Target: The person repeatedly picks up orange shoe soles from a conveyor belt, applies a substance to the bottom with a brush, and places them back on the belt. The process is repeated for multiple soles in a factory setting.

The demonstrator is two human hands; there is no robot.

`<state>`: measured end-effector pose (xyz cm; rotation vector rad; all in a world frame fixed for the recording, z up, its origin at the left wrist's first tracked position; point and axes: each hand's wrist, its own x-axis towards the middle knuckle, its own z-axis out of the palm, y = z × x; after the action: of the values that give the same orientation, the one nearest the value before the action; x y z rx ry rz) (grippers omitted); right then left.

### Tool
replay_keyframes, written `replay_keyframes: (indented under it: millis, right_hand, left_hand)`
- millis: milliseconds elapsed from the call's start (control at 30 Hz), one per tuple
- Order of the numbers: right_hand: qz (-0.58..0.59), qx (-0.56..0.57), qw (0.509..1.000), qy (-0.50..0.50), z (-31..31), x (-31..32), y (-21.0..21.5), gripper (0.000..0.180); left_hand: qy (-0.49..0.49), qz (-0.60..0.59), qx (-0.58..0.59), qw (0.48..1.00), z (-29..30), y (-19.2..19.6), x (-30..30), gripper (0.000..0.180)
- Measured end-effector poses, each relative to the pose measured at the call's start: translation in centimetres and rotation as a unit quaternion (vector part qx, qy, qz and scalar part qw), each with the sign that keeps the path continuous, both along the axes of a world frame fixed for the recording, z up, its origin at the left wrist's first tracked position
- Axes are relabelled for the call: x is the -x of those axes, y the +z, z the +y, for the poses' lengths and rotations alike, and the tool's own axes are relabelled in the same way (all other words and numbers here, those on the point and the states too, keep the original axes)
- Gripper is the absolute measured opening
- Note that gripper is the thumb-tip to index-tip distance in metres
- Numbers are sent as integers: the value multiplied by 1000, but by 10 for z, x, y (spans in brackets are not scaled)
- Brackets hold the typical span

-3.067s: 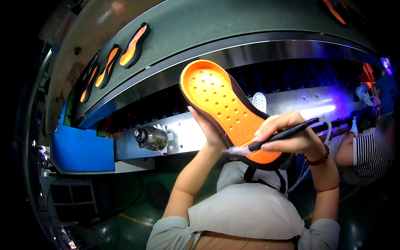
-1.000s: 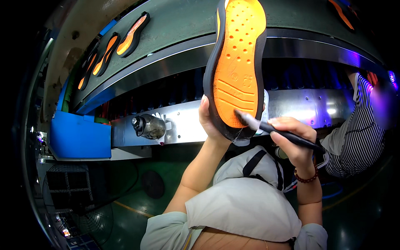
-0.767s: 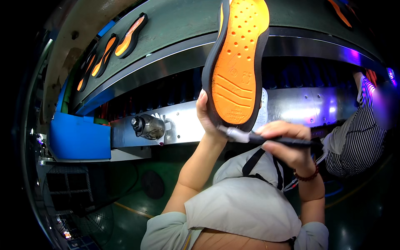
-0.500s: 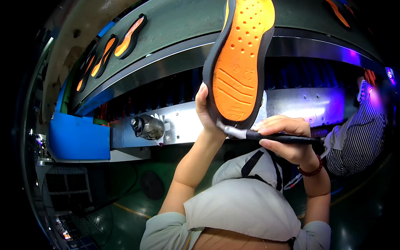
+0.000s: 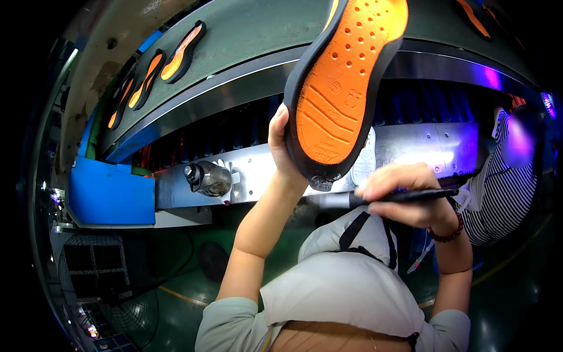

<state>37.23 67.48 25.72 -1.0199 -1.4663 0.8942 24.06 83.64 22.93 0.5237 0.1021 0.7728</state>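
Above the conveyor belt (image 5: 246,35), left hand (image 5: 281,146) grips an orange shoe sole (image 5: 340,88); right hand (image 5: 404,196) holds a brush (image 5: 375,198) at its heel, seemingly mid-coating; next stroke needs steady contact.

Sole (image 5: 343,88) above the brush (image 5: 381,198) — more soles (image 5: 155,70) on the conveyor (image 5: 246,35), upper left.

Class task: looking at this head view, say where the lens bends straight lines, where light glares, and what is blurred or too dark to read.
Head view: the conveyor's metal rail curves toward the rim; purple glare washes the steel panel at right; the co-worker's face is blurred; corners fall black; the orange shoe sole is sharp.
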Motion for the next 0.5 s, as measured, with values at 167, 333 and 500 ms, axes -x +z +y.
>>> replay_keyframes:
  millis: [167,333,500]
  right_hand:
    - [-63,-92,994,-6,5,-22,21,20]
    - [-231,17,953,197,22,-43,36,18]
    - [-140,16,968,205,35,-49,20,15]
  left_hand:
    - [-91,63,-40,993,0,16,4,36]
    - [-252,203,-20,946,-9,21,1,41]
    - [-306,243,12,920,-9,19,5,43]
